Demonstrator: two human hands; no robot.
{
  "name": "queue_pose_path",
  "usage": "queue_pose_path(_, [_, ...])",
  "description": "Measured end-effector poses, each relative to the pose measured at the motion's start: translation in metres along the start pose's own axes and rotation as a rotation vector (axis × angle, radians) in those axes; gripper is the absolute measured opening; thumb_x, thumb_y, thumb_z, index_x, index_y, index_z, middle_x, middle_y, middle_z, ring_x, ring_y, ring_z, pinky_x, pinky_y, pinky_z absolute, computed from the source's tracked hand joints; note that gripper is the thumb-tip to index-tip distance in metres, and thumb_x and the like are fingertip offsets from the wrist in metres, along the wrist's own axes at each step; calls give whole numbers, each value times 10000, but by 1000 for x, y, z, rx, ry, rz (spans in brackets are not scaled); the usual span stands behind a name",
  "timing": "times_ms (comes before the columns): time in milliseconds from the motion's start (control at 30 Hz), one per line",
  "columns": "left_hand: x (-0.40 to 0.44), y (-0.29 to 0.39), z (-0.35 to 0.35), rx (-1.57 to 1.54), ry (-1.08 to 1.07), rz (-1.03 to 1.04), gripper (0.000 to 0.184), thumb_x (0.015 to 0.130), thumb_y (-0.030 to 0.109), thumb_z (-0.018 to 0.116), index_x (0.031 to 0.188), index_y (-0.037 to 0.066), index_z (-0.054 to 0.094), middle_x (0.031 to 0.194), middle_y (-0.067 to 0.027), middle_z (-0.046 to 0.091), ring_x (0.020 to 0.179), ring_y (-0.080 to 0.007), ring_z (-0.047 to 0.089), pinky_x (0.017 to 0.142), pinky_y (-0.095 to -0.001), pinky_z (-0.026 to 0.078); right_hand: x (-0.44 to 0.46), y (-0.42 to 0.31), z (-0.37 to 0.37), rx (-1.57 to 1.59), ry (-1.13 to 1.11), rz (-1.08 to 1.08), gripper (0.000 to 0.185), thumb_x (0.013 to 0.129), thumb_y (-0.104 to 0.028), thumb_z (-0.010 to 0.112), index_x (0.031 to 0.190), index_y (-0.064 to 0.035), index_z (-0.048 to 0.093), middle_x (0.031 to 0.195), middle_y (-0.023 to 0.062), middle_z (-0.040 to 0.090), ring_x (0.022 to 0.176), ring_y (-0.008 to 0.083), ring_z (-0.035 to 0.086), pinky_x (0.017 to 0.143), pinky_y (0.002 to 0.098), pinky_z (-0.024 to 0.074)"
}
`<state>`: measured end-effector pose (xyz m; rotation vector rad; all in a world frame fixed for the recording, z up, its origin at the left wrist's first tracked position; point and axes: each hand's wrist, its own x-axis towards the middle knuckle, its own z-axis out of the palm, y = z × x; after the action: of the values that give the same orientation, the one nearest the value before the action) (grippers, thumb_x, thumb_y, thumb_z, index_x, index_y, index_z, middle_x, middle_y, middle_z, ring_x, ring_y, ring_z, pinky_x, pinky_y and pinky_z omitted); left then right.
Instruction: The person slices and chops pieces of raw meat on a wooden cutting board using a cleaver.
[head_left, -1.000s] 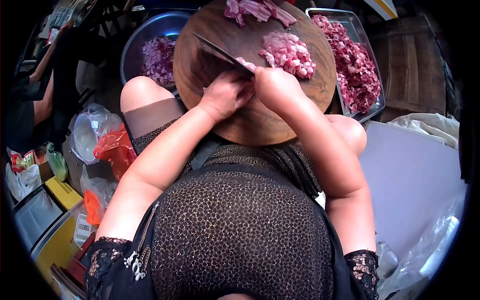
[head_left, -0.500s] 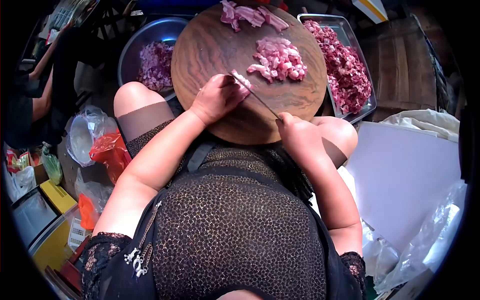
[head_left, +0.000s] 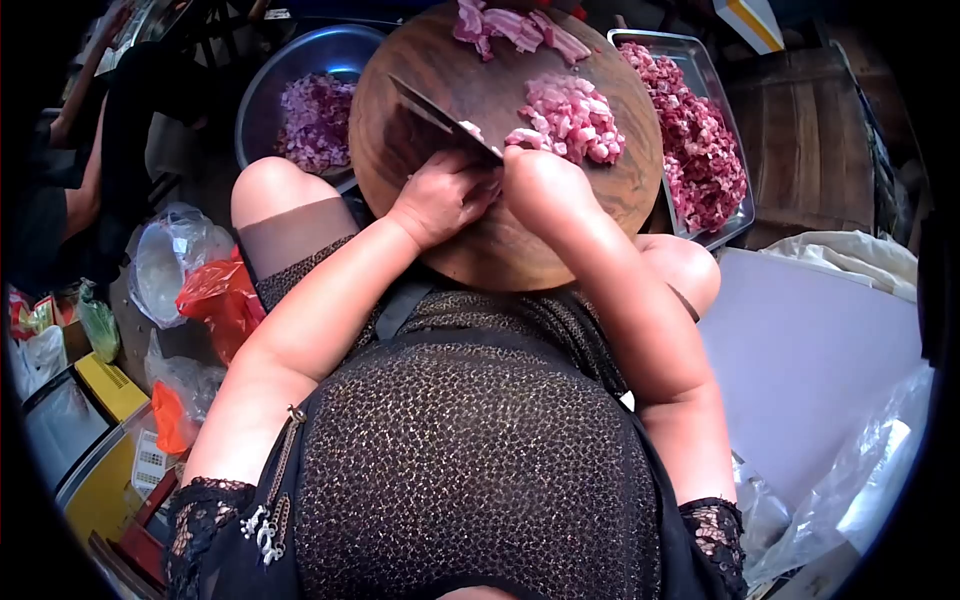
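A round wooden chopping board point(head_left: 510, 250) stands between my knees. My right hand point(head_left: 548, 190) is closed round the handle of a knife point(head_left: 425, 103), whose blade points to the far left across the board. My left hand point(head_left: 445, 198) lies on the board just nearer than the blade, its fingers curled over a strip of meat that they mostly hide. A small pale piece of meat point(head_left: 471, 129) shows beside the blade. Right of the knife is a heap of diced meat point(head_left: 575, 115). Several fatty meat strips point(head_left: 520, 30) lie at the board's far edge.
Left of the board stands a metal bowl point(head_left: 262, 105) with chopped meat. On the right, a metal tray point(head_left: 738, 222) holds a large heap of cut meat. A red plastic bag point(head_left: 222, 300) lies by my left knee. Another person's arm point(head_left: 85, 190) shows at far left.
My right hand has moved left and farther over the board. The knife has swung so its blade reaches farther to the upper left. My left hand stays about where it was.
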<state>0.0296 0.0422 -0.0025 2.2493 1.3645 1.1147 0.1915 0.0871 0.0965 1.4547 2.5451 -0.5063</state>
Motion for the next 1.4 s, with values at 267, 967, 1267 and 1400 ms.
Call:
queue_pose_path(267, [-3,13,-9,51,71,-46,303,803,224,749,1053,72,667,1086,-132,599,1010,-335,586,892,-420,498,-89,71,9,180,183,308,307,953,-284,608,964,22,631,839,271,653,817,464,622,725,502,491])
queue_pose_path(967, [-18,-5,-8,-46,-43,68,334,719,129,749,1050,146,708,1078,-93,618,1023,-327,595,921,-418,508,10,-21,15,52,96,-39,118,890,-82,525,884,-32,631,793,181,685,772,352,693,666,463,558])
queue_pose_path(1267, [-22,2,-9,-15,-84,83,402,758,130,746,1151,91,675,1162,-126,594,1121,-337,575,1023,-452,463,-99,48,25,222,-13,107,206,954,-202,540,961,-27,647,838,232,680,812,412,672,736,492,532])
queue_pose_path(1400, [-29,0,-16,-196,137,-106,382,779,149,779,1151,89,716,1298,-178,552,1174,-313,576,1033,-401,448,-125,29,24,235,254,284,242,983,-244,524,1050,-26,605,844,242,673,822,427,657,733,512,518])
